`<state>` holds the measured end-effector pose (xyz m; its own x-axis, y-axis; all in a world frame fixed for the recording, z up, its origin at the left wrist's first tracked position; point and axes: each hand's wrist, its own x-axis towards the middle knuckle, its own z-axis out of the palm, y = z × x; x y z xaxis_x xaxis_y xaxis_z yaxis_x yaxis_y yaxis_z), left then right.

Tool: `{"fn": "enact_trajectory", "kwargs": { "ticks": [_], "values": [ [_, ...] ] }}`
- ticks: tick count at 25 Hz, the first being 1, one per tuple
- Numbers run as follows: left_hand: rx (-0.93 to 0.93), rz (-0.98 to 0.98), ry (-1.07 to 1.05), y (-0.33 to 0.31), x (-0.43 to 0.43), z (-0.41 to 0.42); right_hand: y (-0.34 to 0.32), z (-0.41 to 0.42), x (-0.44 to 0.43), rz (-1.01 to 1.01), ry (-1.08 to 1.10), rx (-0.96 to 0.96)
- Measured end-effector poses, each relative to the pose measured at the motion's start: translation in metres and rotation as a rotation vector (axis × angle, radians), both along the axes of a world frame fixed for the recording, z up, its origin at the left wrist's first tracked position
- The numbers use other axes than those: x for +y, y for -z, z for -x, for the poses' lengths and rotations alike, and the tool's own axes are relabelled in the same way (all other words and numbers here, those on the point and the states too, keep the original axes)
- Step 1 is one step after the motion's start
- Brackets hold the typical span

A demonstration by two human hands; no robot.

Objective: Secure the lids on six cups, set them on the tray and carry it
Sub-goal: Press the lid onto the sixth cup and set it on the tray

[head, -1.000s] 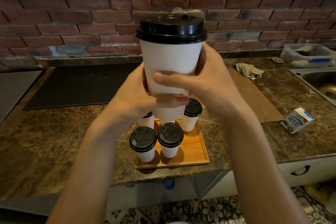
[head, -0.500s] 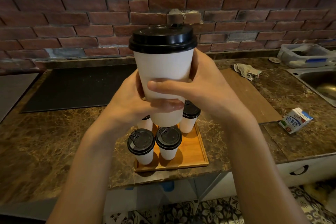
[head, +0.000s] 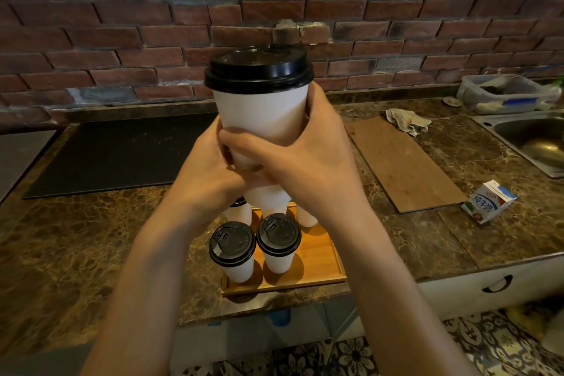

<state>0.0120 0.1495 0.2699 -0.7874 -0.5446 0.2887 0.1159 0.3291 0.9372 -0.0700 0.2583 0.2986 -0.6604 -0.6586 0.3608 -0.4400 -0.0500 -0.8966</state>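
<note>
Held upright between both hands: a white paper cup [head: 262,113] capped with a black plastic lid [head: 258,69]. Left hand [head: 207,171] curled round its lower left wall, right hand [head: 311,159] wrapped round the right side, thumb across the near face. Directly below, on the brown marble counter [head: 76,238], a rectangular wooden tray [head: 317,259] carrying more lidded white cups [head: 278,256], two at its near edge.

White cup [head: 262,119] under a black lid [head: 258,70], honey-orange wood-grained tray [head: 320,262], brown marble counter [head: 76,238] veined with gold, red-brown brick wall [head: 122,40], plain black mat [head: 116,156], blue-and-white carton [head: 488,201], dark floor tiles [head: 354,357] patterned with pale flowers.
</note>
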Motion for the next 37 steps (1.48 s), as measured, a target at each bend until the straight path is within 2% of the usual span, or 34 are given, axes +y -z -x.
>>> {"fn": "enact_trajectory", "kwargs": {
  "ticks": [7, 13, 21, 29, 34, 37],
  "values": [
    [-0.015, 0.000, 0.037, -0.004, 0.001, -0.004, -0.003, 0.006, 0.001, 0.038, -0.064, -0.018],
    [0.008, 0.023, 0.113, -0.002, -0.002, -0.007, -0.002, 0.021, 0.006, 0.083, -0.239, -0.085],
    [-0.049, 0.017, 0.251, -0.006, -0.003, -0.009, -0.002, 0.030, 0.013, -0.008, -0.385, -0.053],
    [-0.023, -0.004, 0.171, -0.004, -0.002, -0.009, -0.007, 0.022, 0.012, -0.048, -0.296, 0.018],
    [-0.031, 0.099, -0.038, -0.004, 0.006, -0.005, -0.004, 0.004, 0.004, -0.038, -0.082, 0.061],
    [-0.049, 0.074, -0.061, -0.006, 0.007, -0.004, 0.004, -0.009, 0.002, -0.036, 0.066, 0.111]
  ]
}}
